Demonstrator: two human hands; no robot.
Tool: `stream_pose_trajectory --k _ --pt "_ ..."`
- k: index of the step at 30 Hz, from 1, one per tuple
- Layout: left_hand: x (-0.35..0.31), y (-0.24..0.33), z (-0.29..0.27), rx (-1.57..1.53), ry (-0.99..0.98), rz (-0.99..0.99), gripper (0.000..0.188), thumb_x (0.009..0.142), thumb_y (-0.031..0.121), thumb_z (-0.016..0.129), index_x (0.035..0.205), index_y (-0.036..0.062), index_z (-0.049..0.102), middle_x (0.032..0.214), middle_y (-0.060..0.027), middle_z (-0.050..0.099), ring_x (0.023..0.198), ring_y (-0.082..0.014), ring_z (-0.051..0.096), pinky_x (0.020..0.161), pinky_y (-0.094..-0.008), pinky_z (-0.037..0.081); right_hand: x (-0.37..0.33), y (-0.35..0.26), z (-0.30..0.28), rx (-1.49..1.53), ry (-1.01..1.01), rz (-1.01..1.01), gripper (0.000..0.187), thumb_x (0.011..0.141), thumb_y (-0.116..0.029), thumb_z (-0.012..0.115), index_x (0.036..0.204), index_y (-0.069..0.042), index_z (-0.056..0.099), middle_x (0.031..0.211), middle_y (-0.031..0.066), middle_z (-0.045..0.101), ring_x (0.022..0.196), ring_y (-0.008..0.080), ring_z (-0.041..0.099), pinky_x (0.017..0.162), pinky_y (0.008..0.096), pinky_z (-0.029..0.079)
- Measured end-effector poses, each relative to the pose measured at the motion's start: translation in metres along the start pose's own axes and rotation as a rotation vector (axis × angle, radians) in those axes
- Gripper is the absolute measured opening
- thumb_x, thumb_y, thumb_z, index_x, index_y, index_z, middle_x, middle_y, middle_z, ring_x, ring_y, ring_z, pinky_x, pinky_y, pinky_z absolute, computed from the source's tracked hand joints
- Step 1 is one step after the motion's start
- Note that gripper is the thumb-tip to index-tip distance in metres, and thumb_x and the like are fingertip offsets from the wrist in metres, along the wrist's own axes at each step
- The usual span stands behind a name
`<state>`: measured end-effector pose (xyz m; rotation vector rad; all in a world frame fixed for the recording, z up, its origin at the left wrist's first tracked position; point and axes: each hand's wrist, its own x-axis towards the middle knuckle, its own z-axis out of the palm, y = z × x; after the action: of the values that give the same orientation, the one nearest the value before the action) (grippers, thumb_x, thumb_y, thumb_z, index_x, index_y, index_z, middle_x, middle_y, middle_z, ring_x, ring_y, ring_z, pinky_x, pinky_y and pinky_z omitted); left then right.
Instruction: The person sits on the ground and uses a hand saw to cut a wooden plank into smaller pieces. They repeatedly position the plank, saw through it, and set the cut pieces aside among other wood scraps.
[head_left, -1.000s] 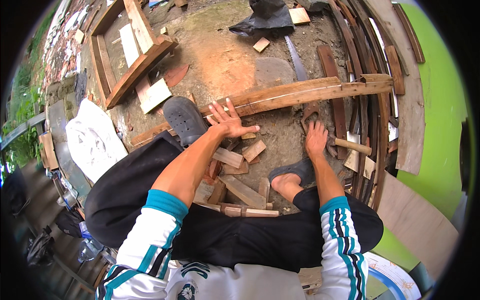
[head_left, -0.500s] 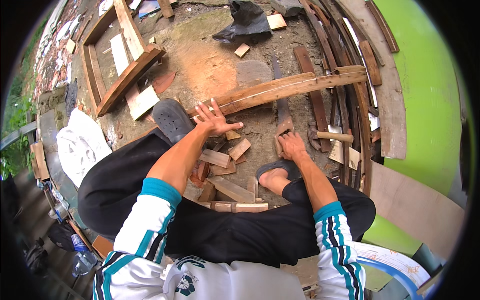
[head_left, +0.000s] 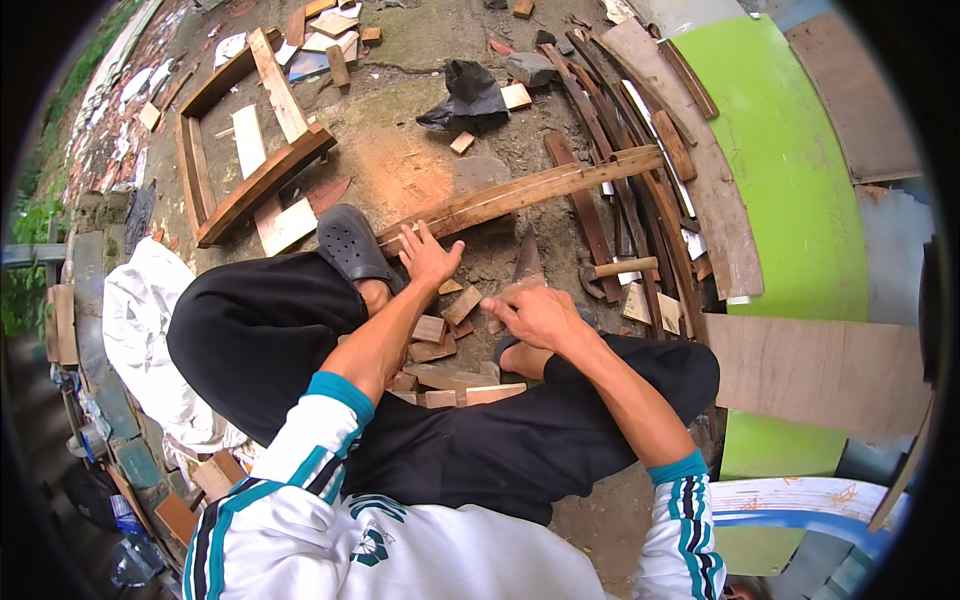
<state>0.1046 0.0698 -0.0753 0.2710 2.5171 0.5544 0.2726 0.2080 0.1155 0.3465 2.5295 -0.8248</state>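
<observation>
As I sat low with my knees apart under black trousers, a scatter of wooden offcuts lay on the ground between my legs. Just past them my right hand was curled around the handle end of a saw, thumb reaching out to the left; my palm hid most of the handle, and the brownish blade pointed away from me, toward the long beam. To the right of that hand, near it but apart, a hammer lay with its pale handle turned outward.

My left hand gripped nothing: its fingers were spread out at the near edge of the wooden beam, though I cannot tell how hard they pressed. Beside that hand, the dark clog on my left foot overlapped the beam's left stretch. From there the beam ran slantwise to the right, its far end over a bundle of dark wooden strips. White cloth lay heaped beyond my left knee.

Farther off, on the left, rested a wooden frame; past the beam's middle was a crumpled black sheet.
</observation>
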Motion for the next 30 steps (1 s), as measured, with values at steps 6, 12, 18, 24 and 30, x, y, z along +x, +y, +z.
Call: stream_pose_trajectory --k 6,12,18,24,30 --pt "-0.053 0.024 0.006 -0.793 -0.875 -0.437 0.082 0.093 0.066 0.057 0.139 -0.0024 0.052 0.135 -0.0245 0.059 0.119 -0.0362 0.059 0.099 -0.0489 0.049 -0.037 -0.067 -0.050 -0.058 0.106 -0.075 0.064 0.098 -0.059 0.050 0.073 -0.006 0.074 0.064 0.0197 0.065 0.070 0.0412 0.067 0.067 0.0486 0.053" --pt "-0.073 0.009 0.010 -1.139 -1.027 -0.570 0.058 0.103 0.054 0.046 0.112 -0.0018 0.063 0.092 -0.0166 0.070 0.077 -0.0291 0.070 0.074 -0.0483 0.059 -0.073 -0.114 -0.052 -0.028 0.135 -0.363 0.053 0.093 -0.055 0.060 0.074 -0.007 0.074 0.063 0.0186 0.065 0.065 0.0389 0.067 0.060 0.0470 0.051" --pt "-0.090 0.010 -0.022 -1.545 -0.973 -0.529 0.041 0.105 0.045 0.051 0.096 0.0062 0.063 0.073 -0.0073 0.064 0.074 -0.0240 0.067 0.069 -0.0472 0.059 -0.106 -0.130 -0.073 -0.130 0.030 -0.462 0.048 0.084 -0.057 0.070 0.078 -0.009 0.072 0.069 0.0137 0.067 0.067 0.0345 0.067 0.059 0.0444 0.051" --pt "-0.077 0.022 -0.039 -1.996 -0.488 -0.530 0.050 0.105 0.048 0.049 0.118 0.0000 0.055 0.113 -0.0174 0.065 0.099 -0.0318 0.067 0.084 -0.0536 0.059 -0.082 -0.087 -0.087 0.280 0.476 -0.616 0.056 0.075 -0.031 0.087 0.120 -0.004 0.066 0.116 0.0142 0.067 0.110 0.0292 0.066 0.088 0.0370 0.055" --pt "-0.022 0.071 -0.099 -1.896 -0.061 -0.396 0.056 0.103 0.050 0.052 0.128 -0.0003 0.051 0.120 -0.0152 0.064 0.103 -0.0330 0.068 0.086 -0.0585 0.058 -0.042 -0.033 -0.066 1.163 0.370 0.002 0.039 0.091 -0.029 0.074 0.113 0.002 0.064 0.093 0.0089 0.068 0.083 0.0182 0.066 0.076 0.0336 0.055"
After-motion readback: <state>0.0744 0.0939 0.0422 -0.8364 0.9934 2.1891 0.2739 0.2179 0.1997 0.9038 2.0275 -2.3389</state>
